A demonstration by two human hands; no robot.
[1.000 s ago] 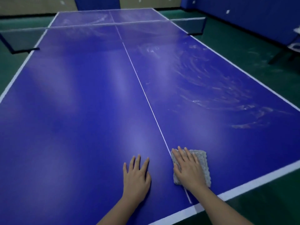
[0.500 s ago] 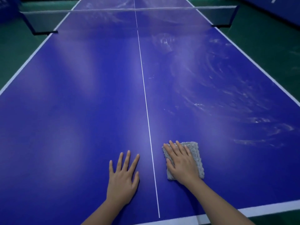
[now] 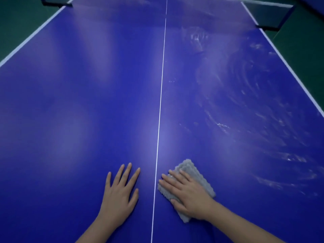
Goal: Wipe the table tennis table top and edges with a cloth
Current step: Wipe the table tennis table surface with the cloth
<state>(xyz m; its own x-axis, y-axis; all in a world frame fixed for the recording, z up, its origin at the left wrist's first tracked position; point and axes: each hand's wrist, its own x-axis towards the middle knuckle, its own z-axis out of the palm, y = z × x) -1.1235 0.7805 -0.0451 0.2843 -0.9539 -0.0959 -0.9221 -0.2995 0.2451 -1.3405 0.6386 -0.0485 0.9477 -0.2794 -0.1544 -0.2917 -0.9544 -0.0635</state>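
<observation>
The blue table tennis table fills the view, split by a thin white centre line. A folded grey cloth lies just right of that line near the bottom. My right hand presses flat on the cloth with straight fingers pointing up and left. My left hand rests flat on the bare table left of the line, fingers spread. Pale swirled smear marks cover the right half of the table.
The net crosses the top of the view, with its dark post clamp at the upper right and another at the upper left. White edge lines run along both long sides. Green floor shows beyond the table corners.
The view has tilted down and turned, so the near edge has left the frame. The cloth has turned to lie slanted under my right hand. Both hands stay near the centre line.
</observation>
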